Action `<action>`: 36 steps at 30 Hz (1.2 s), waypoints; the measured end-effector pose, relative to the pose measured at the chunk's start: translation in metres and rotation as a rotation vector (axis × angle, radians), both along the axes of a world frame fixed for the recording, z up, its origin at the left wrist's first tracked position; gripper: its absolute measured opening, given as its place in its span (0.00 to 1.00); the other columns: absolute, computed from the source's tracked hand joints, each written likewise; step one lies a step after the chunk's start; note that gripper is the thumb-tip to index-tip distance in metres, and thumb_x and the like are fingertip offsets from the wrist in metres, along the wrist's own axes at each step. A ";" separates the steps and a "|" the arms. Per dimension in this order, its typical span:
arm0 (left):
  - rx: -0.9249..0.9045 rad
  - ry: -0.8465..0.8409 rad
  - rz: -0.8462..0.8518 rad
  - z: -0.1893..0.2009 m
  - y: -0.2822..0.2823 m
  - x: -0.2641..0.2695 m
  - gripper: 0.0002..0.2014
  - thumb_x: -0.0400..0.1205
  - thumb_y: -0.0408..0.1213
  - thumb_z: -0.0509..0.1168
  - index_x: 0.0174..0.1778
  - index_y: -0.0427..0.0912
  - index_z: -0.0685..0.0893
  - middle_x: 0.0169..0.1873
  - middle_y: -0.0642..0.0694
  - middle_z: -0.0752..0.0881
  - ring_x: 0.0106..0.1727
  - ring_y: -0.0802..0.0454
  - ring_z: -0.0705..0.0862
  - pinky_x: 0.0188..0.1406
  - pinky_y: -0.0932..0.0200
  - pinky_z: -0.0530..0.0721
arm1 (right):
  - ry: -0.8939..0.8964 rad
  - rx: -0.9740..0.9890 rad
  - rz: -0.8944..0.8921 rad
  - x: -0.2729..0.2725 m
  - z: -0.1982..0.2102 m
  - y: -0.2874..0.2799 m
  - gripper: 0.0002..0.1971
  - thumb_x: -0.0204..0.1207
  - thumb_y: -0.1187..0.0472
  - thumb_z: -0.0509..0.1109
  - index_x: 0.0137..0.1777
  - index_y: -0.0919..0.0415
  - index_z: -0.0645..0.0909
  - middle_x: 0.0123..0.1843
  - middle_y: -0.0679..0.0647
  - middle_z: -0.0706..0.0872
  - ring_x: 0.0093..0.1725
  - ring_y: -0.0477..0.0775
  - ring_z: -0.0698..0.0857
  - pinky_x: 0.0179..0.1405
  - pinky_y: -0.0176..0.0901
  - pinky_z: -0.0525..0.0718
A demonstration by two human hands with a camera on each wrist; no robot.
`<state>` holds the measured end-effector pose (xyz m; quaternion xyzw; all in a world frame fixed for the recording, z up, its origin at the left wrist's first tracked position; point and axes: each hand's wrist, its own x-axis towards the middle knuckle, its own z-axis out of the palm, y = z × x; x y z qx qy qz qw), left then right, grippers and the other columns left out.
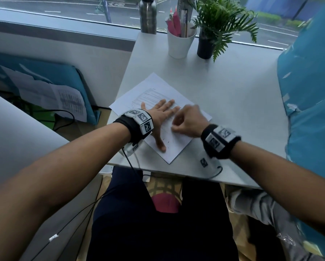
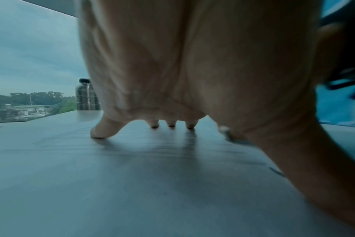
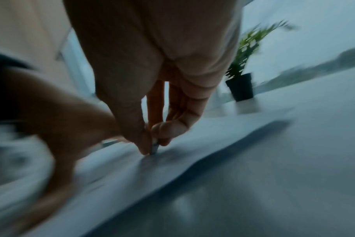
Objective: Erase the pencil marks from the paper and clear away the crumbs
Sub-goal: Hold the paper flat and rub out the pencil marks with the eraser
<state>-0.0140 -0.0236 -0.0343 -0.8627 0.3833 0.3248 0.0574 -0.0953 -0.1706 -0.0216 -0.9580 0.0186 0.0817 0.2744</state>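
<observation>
One white paper [image 1: 159,95] with faint pencil lines, left hand [image 1: 162,113] flat, right fingers [image 3: 144,144] pinching eraser [image 3: 154,148].

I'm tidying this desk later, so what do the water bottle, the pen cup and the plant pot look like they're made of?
Water bottle: probably brushed stainless steel, grey with a dull metallic sheen and a dark cap.
Pen cup: smooth white, glazed ceramic or plastic; the look leaves it open.
Plant pot: plain matte black, likely plastic.

White paper [image 1: 159,87] lying flat and askew on the table, faint pencil lines [image 1: 148,95], small eraser [image 3: 154,148] touching it
</observation>
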 end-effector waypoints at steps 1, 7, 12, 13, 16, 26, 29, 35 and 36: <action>0.009 0.000 -0.001 0.000 -0.001 0.000 0.83 0.46 0.68 0.83 0.83 0.60 0.27 0.81 0.60 0.23 0.83 0.52 0.25 0.70 0.12 0.40 | 0.060 0.016 0.078 -0.014 -0.003 0.013 0.03 0.64 0.62 0.79 0.34 0.62 0.91 0.31 0.52 0.90 0.28 0.45 0.83 0.32 0.31 0.80; -0.007 0.004 0.006 0.002 0.000 -0.002 0.82 0.46 0.65 0.85 0.83 0.63 0.29 0.82 0.60 0.26 0.84 0.52 0.27 0.70 0.11 0.41 | -0.052 0.011 -0.134 0.021 0.003 -0.039 0.05 0.64 0.60 0.81 0.38 0.59 0.93 0.34 0.53 0.91 0.32 0.44 0.85 0.31 0.19 0.75; 0.025 -0.010 -0.014 -0.001 -0.001 0.000 0.82 0.45 0.68 0.83 0.82 0.62 0.26 0.81 0.59 0.23 0.83 0.51 0.25 0.69 0.11 0.40 | 0.087 0.043 0.176 -0.024 -0.006 0.010 0.03 0.65 0.61 0.80 0.36 0.60 0.91 0.32 0.50 0.90 0.29 0.44 0.85 0.33 0.31 0.82; 0.026 -0.005 -0.015 -0.001 -0.001 -0.001 0.82 0.46 0.68 0.83 0.82 0.63 0.26 0.81 0.59 0.23 0.83 0.51 0.25 0.69 0.11 0.40 | 0.099 0.041 0.166 -0.021 -0.005 0.006 0.03 0.65 0.60 0.81 0.37 0.59 0.92 0.32 0.50 0.91 0.30 0.43 0.85 0.33 0.27 0.81; 0.018 0.001 -0.008 0.004 -0.001 -0.002 0.81 0.48 0.65 0.84 0.83 0.62 0.28 0.82 0.59 0.24 0.83 0.51 0.26 0.70 0.12 0.42 | -0.019 0.014 -0.027 0.009 0.003 -0.027 0.05 0.64 0.58 0.82 0.37 0.58 0.93 0.32 0.50 0.91 0.32 0.43 0.86 0.37 0.24 0.80; 0.017 -0.002 -0.047 -0.002 0.000 0.002 0.79 0.47 0.67 0.84 0.80 0.71 0.29 0.81 0.59 0.22 0.83 0.49 0.24 0.67 0.09 0.42 | -0.058 0.022 -0.062 0.001 0.004 -0.034 0.03 0.65 0.62 0.79 0.37 0.61 0.91 0.32 0.54 0.91 0.30 0.47 0.86 0.34 0.26 0.80; -0.038 0.000 -0.022 0.002 -0.001 0.005 0.73 0.51 0.68 0.82 0.83 0.70 0.38 0.84 0.60 0.29 0.85 0.50 0.30 0.68 0.10 0.46 | -0.040 -0.075 -0.145 0.014 0.005 -0.068 0.03 0.66 0.60 0.80 0.37 0.58 0.91 0.32 0.52 0.90 0.33 0.48 0.87 0.43 0.31 0.82; -0.247 -0.075 0.093 0.008 -0.023 -0.003 0.51 0.57 0.63 0.84 0.74 0.56 0.68 0.82 0.51 0.59 0.84 0.44 0.55 0.65 0.14 0.66 | -0.018 -0.077 -0.129 0.005 -0.004 -0.062 0.01 0.66 0.62 0.79 0.37 0.57 0.91 0.30 0.51 0.88 0.28 0.40 0.82 0.36 0.31 0.81; -0.254 -0.085 0.100 0.007 -0.025 -0.003 0.52 0.57 0.61 0.84 0.75 0.57 0.67 0.82 0.52 0.59 0.84 0.44 0.56 0.65 0.14 0.66 | -0.016 -0.070 -0.123 0.007 -0.002 -0.062 0.02 0.66 0.62 0.80 0.38 0.57 0.91 0.30 0.51 0.88 0.27 0.40 0.82 0.34 0.30 0.82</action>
